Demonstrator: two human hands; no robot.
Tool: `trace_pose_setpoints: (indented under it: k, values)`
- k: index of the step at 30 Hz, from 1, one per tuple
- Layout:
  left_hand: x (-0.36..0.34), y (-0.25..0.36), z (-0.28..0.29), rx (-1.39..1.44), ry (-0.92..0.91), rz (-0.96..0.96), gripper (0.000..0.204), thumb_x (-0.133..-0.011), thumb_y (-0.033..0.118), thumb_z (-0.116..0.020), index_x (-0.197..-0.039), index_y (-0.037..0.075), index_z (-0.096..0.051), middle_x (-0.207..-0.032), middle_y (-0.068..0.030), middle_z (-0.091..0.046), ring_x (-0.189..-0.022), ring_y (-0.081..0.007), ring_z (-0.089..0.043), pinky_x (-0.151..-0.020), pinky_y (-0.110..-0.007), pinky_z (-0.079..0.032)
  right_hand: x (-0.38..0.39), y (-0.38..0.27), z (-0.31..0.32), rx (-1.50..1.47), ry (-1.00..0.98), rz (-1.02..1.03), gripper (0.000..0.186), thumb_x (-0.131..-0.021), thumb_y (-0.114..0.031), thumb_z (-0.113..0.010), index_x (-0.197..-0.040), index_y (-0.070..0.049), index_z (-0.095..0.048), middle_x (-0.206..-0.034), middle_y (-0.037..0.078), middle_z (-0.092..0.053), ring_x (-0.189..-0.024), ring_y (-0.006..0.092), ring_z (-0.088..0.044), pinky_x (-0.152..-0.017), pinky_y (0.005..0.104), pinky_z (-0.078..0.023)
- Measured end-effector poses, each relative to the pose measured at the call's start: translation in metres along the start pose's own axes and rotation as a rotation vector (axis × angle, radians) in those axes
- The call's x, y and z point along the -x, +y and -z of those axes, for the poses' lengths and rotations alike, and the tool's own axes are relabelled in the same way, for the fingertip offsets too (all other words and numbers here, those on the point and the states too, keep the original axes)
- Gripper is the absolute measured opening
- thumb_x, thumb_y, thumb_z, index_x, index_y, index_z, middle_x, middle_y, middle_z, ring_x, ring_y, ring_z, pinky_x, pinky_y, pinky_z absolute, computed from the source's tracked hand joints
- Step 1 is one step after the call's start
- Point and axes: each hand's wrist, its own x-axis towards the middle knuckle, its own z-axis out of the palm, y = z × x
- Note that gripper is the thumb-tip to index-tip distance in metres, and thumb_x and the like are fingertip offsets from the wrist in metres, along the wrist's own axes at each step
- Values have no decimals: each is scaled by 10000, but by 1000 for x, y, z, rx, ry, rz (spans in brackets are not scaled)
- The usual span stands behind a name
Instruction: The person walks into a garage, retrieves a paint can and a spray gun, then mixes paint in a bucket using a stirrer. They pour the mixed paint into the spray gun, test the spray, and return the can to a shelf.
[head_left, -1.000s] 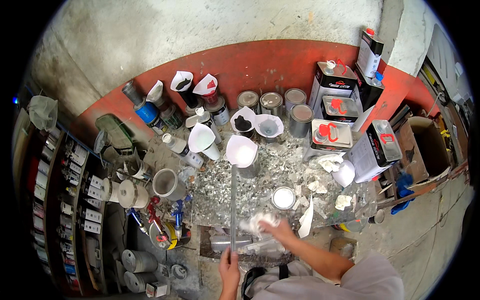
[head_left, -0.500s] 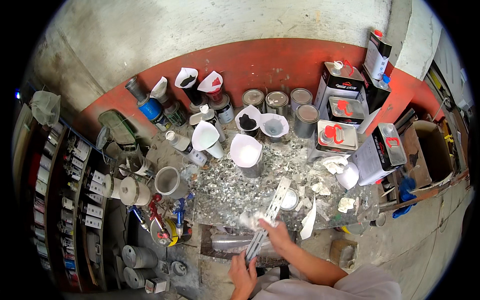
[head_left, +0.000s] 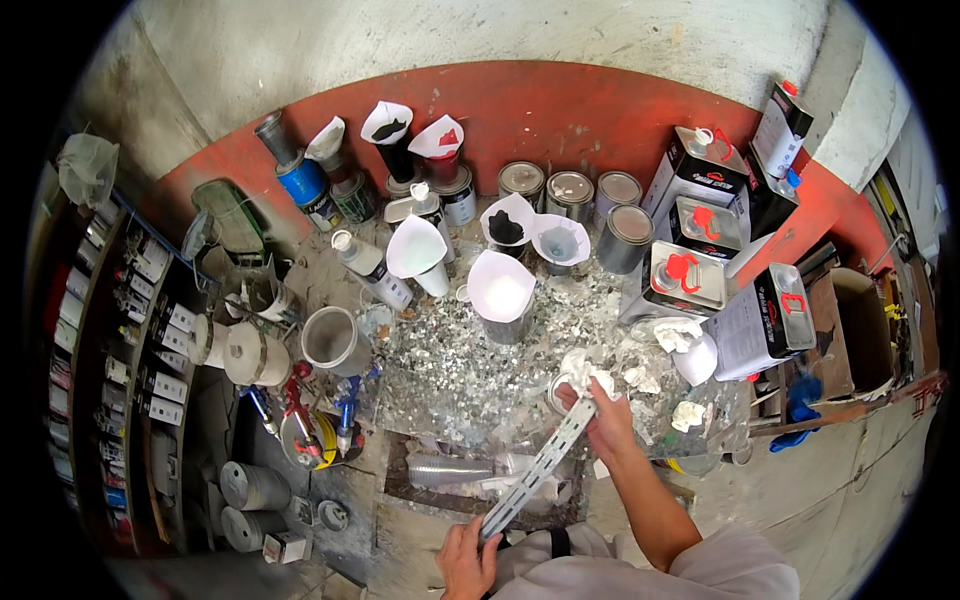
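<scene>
A long, pale slotted paint mixing stick [head_left: 540, 466] runs diagonally in front of me, over the table's near edge. Its lower end is gripped by my left hand [head_left: 468, 562], with the fingers closed round it. At the upper end my right hand [head_left: 609, 428] is closed on a crumpled white wiping rag [head_left: 580, 370], pressed against the stick's tip. A small round tin [head_left: 556, 393] stands just beyond, partly covered by the rag. Further off, a cup [head_left: 506, 328] carries a white paper strainer [head_left: 502, 287] on its mouth.
More strainers, paint tins [head_left: 627, 238] and square metal cans [head_left: 687, 277] line the back and right of the paint-crusted table [head_left: 430, 385]. Spray guns [head_left: 347, 412] hang at the left, near a grey bucket [head_left: 336, 342]. Clear cups [head_left: 450, 470] lie beneath the near edge.
My right hand has slid the rag up the stick from its middle to the far tip. The stick has tilted lower, and its upper end is closer to me. The view has shifted slightly.
</scene>
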Motion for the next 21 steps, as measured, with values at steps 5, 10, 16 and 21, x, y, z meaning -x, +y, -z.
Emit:
trace_pose_setpoints:
  k: [5, 10, 16, 21]
  values:
    - [5, -6, 0, -19, -34, 55, 364, -819, 200, -727, -1128, 31, -635, -803, -119, -554, -652, -293, -569, -550, -368, -442, -4, 2, 6, 61, 22, -24, 357, -978, -177, -560, -1201, 100, -533, -1012, 194, -684, -955, 295, -689, -867, 380, -555]
    - [1, -24, 7, -30, -15, -12, 369, -814, 193, -727, -1132, 28, -635, -803, -119, -549, -647, -291, -563, -555, -365, -445, -24, 3, 30, 495, -92, 59, 282, -936, -247, -647, -984, 27, -688, -896, 71, -711, -755, 174, -661, -698, 281, -500]
    - [-5, -32, 17, 40, -84, 46, 355, -816, 192, -721, -1123, 29, -646, -795, -123, -559, -657, -293, -566, -567, -372, -452, -31, -27, 29, 1319, -186, 343, 301, -903, -284, -683, -884, 16, -695, -672, 71, -668, -588, 145, -578, -605, 300, -471]
    - [6, -40, 7, 30, -39, 87, 374, -814, 224, -730, -1135, 50, -649, -790, -109, -569, -654, -276, -583, -557, -365, -457, -70, -40, 54, 903, 114, 451, 296, -879, -249, -696, -1023, 7, -663, -730, 93, -675, -654, 216, -631, -677, 349, -504]
